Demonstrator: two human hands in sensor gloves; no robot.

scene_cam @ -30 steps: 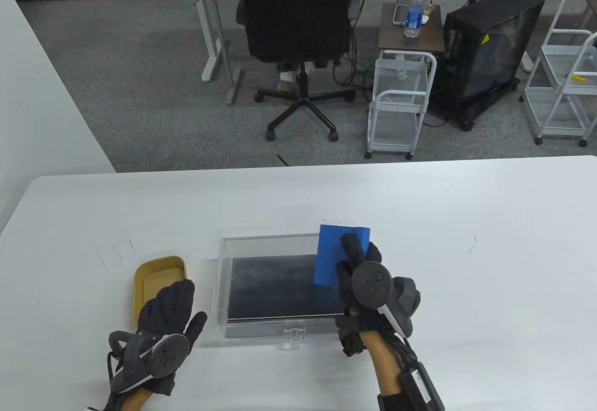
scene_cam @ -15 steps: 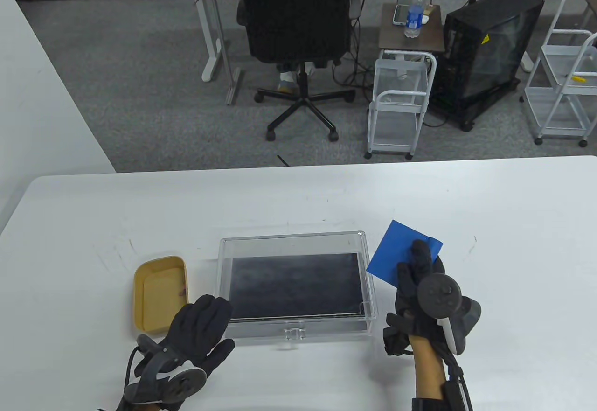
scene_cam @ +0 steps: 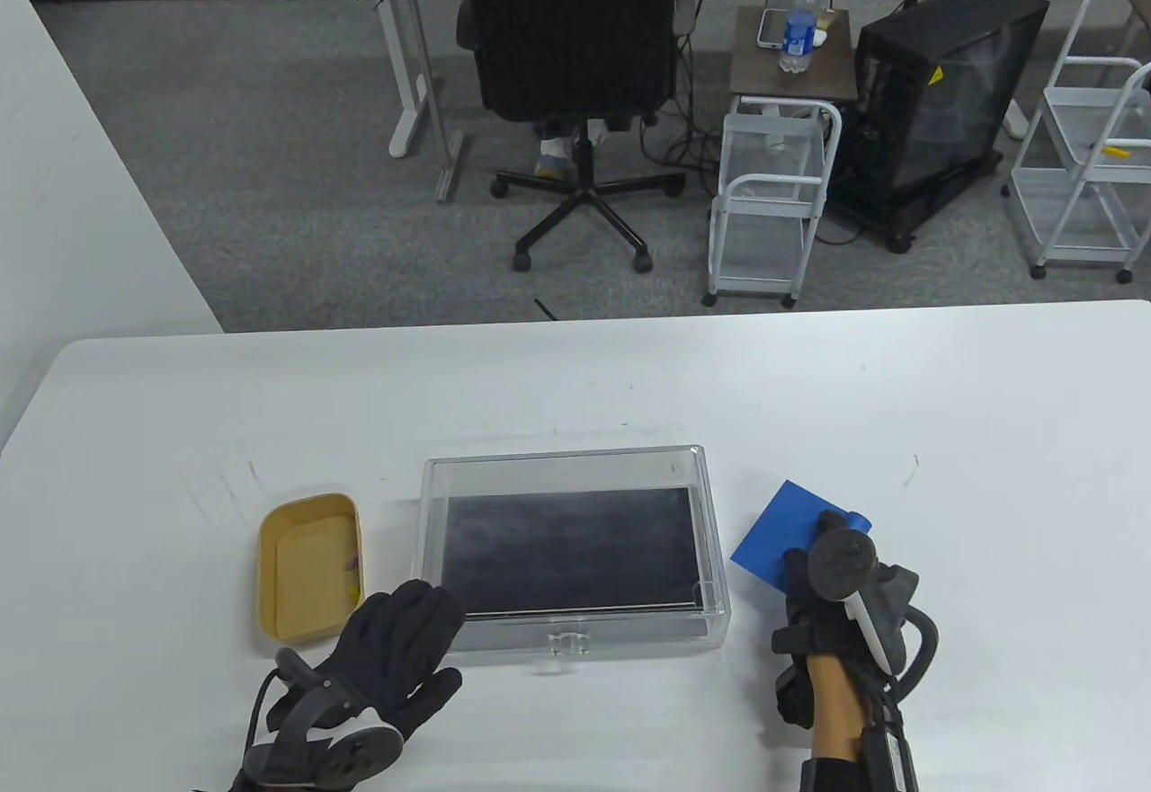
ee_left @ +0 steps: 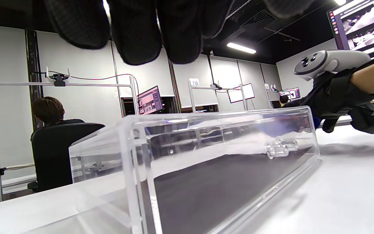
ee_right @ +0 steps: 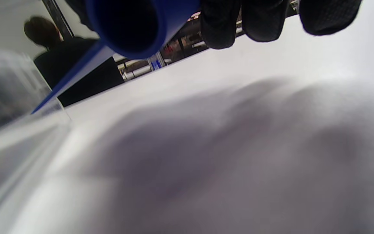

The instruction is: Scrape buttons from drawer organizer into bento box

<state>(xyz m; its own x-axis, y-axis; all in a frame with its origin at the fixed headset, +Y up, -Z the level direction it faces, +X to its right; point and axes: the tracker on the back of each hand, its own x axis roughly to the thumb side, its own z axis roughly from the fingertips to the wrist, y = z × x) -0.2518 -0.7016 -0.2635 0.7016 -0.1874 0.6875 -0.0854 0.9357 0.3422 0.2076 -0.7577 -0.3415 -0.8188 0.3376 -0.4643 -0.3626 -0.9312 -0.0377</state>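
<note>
A clear acrylic drawer organizer (scene_cam: pixel 710 513) with a dark floor sits mid-table; no buttons show inside it. It also fills the left wrist view (ee_left: pixel 206 156). A tan bento box (scene_cam: pixel 306 563) lies to its left with a few small buttons (scene_cam: pixel 352 569) by its right wall. My right hand (scene_cam: pixel 832 599) holds a blue scraper (scene_cam: pixel 780 536) low over the table, right of the organizer; the scraper's handle shows in the right wrist view (ee_right: pixel 131 26). My left hand (scene_cam: pixel 396 648) lies flat with fingers spread at the organizer's front-left corner, holding nothing.
The white table (scene_cam: pixel 944 432) stretches wide to the right and behind the organizer. Beyond its far edge stand an office chair (scene_cam: pixel 575 64), a white cart (scene_cam: pixel 773 199) and a black computer case (scene_cam: pixel 944 91).
My right hand lifted the blue scraper out of the organizer and carried it right and down toward the table. My left hand moved from the bento box to the organizer's front-left corner.
</note>
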